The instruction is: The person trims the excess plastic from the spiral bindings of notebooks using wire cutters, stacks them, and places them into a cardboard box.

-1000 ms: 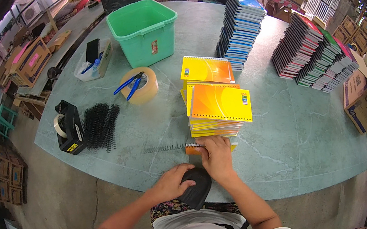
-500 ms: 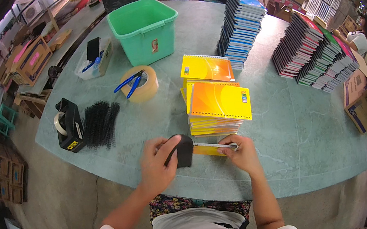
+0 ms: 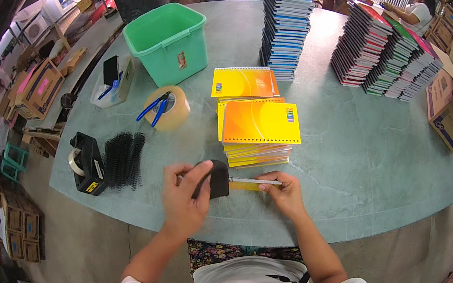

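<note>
Near the table's front edge, my left hand [image 3: 184, 196] is closed around a black, flat, round-cornered object [image 3: 218, 178]; its exact kind is unclear. My right hand [image 3: 283, 192] pinches the right end of a yellow notebook [image 3: 244, 186], seen nearly edge-on with a pale page edge on top. The black object meets or overlaps the notebook's left end; I cannot tell whether they touch. Just beyond my hands stands a stack of yellow-orange notebooks [image 3: 261, 124] with punched holes along one edge. Behind it lies another pile of yellow-orange notebooks [image 3: 241, 83].
To the left are black plastic binding coils [image 3: 125, 161], a tape dispenser [image 3: 88, 164], and blue-handled pliers [image 3: 157, 109] on a large tape roll [image 3: 178, 116]. A green bin [image 3: 171, 54], a blue notebook stack [image 3: 286, 31], red notebooks [image 3: 360, 44] and an open carton [image 3: 447, 110] stand farther out.
The view has shifted slightly. Both hands keep their hold; the black object and the notebook stay end to end, with the notebook's pale edge now looking straighter.
</note>
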The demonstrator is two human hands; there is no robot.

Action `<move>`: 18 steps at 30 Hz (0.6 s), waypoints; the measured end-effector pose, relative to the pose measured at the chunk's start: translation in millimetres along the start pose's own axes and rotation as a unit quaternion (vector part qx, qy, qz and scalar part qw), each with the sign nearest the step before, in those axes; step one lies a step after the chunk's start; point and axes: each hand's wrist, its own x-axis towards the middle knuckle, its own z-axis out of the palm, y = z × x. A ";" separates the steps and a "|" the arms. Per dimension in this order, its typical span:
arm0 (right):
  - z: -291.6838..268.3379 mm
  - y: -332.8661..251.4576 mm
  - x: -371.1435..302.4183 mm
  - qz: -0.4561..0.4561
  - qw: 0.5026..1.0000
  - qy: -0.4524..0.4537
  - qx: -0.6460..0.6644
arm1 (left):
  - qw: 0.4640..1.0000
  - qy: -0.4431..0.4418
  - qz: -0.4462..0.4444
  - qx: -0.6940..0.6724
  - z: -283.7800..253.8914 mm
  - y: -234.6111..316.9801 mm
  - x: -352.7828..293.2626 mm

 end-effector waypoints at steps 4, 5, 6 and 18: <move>0.1 4.6 -0.4 0.021 0.999 -0.005 0.026 | 0.992 -0.093 0.083 0.015 14.5 -3.5 -14.8; 2.0 4.0 -0.2 0.026 0.999 0.011 0.045 | 0.997 -0.062 0.046 0.003 10.0 -3.0 -14.6; 5.5 1.9 1.1 0.032 0.997 0.026 0.065 | 0.999 -0.014 0.029 0.000 4.0 -4.6 -7.7; 8.4 9.3 -0.3 -0.003 0.996 0.024 0.087 | 1.000 0.007 0.009 -0.015 16.7 -7.5 -6.8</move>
